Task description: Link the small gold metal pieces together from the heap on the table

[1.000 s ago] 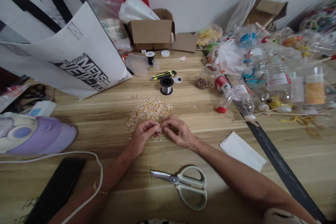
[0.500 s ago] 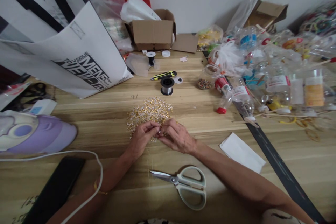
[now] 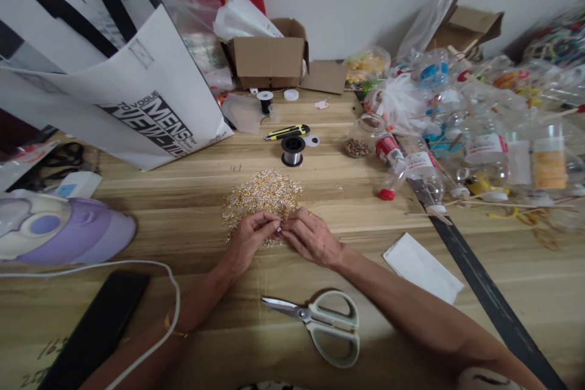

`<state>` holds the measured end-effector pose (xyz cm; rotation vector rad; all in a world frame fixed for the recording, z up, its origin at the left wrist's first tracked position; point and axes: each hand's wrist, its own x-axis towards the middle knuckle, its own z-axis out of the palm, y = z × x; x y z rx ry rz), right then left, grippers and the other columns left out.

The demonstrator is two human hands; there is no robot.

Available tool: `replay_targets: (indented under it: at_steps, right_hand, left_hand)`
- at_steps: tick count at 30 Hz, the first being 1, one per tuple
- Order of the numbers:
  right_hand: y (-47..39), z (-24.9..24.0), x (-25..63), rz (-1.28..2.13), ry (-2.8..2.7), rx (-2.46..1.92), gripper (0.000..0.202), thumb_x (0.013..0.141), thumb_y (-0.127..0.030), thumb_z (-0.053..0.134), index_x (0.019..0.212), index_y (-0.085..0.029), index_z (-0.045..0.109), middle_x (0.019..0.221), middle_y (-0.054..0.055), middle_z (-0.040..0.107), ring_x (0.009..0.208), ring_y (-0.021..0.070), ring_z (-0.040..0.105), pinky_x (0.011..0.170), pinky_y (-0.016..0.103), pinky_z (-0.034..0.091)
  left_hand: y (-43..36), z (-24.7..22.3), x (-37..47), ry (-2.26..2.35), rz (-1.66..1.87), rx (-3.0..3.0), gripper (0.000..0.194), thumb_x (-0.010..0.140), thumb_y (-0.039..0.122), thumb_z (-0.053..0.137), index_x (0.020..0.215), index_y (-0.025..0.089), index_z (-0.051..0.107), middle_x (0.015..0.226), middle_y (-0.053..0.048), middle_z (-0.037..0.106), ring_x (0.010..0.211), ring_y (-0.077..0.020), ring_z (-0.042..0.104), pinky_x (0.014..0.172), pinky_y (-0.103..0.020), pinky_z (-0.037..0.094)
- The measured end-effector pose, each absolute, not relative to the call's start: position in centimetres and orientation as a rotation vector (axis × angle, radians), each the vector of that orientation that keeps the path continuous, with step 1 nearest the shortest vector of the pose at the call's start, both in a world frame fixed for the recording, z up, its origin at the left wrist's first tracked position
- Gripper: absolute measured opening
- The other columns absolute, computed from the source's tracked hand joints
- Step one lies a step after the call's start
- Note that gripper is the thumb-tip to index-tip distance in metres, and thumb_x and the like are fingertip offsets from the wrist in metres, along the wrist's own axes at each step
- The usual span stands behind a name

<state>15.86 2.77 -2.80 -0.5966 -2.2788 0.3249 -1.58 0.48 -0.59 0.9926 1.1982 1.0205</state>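
My left hand (image 3: 250,236) and my right hand (image 3: 311,237) meet fingertip to fingertip at the near edge of a pile of small gold and silver beads (image 3: 262,192). Between the pinched fingers shows a tiny shiny bead (image 3: 278,230); both hands are closed on it. Any thread or wire there is too fine to make out. Beyond the pile stands a black spool of silvery wire (image 3: 292,152). Scissors (image 3: 320,320) with pale handles lie in front of my hands, blades pointing left and slightly apart.
A yellow-black utility knife (image 3: 287,132) lies behind the spool. At right are a jar of beads (image 3: 359,145), many plastic bottles (image 3: 420,164) and folded white paper (image 3: 423,268). Left are a white bag (image 3: 150,91), a purple appliance (image 3: 100,228), a black phone (image 3: 98,329) and a white cable (image 3: 176,292).
The fingers of my right hand have drawn closer together, and the small bead shows more clearly between the fingertips. Both hands stay in about the same place; the view has shifted slightly.
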Motion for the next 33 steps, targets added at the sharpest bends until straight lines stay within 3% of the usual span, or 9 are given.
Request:
replay_targets:
  at_steps: [10, 24, 30, 33]
  right_hand:
    - [3.0, -2.4, 16.0, 0.525, -2.174, -0.616, 0.011, 0.091, -0.014, 0.043, 0.098, -0.016, 0.051, 0.091, 0.011, 0.057, 0.083, 0.0185, 0.054, 0.072, 0.032, 0.049]
    - [3.1, -2.3, 16.0, 0.643, -2.146, -0.644, 0.012, 0.094, -0.019, 0.037, 0.090, -0.019, 0.048, 0.080, 0.006, 0.056, 0.073, 0.0166, 0.052, 0.069, 0.029, 0.045]
    - [3.1, -2.2, 16.0, 0.680, -2.138, -0.658, 0.011, 0.094, -0.020, 0.037, 0.091, -0.019, 0.047, 0.081, 0.006, 0.055, 0.073, 0.0161, 0.051, 0.069, 0.029, 0.045]
    - [3.1, -2.2, 16.0, 0.687, -2.139, -0.649, 0.010, 0.093, -0.019, 0.037, 0.091, -0.019, 0.047, 0.082, 0.006, 0.055, 0.074, 0.0164, 0.051, 0.069, 0.029, 0.045]
  left_hand:
    - [0.5, -0.4, -1.7, 1.213, 0.989, 1.084, 0.018, 0.069, 0.032, 0.069, 0.073, 0.015, 0.064, 0.065, 0.001, 0.066, 0.062, -0.0135, 0.062, 0.062, -0.024, 0.050]
    - [0.3, 0.7, -1.5, 1.193, 0.949, 1.174, 0.021, 0.075, 0.036, 0.063, 0.072, 0.016, 0.058, 0.064, 0.000, 0.065, 0.063, -0.0145, 0.062, 0.062, -0.025, 0.049]
    - [0.2, 0.1, -1.7, 1.255, 0.982, 1.305, 0.015, 0.078, 0.030, 0.061, 0.074, 0.015, 0.060, 0.061, 0.001, 0.060, 0.058, -0.0122, 0.057, 0.058, -0.022, 0.043]
    - [0.2, 0.1, -1.8, 1.239, 1.057, 1.359, 0.012, 0.077, 0.025, 0.062, 0.072, 0.015, 0.062, 0.071, -0.001, 0.061, 0.064, -0.0121, 0.056, 0.061, -0.022, 0.044]
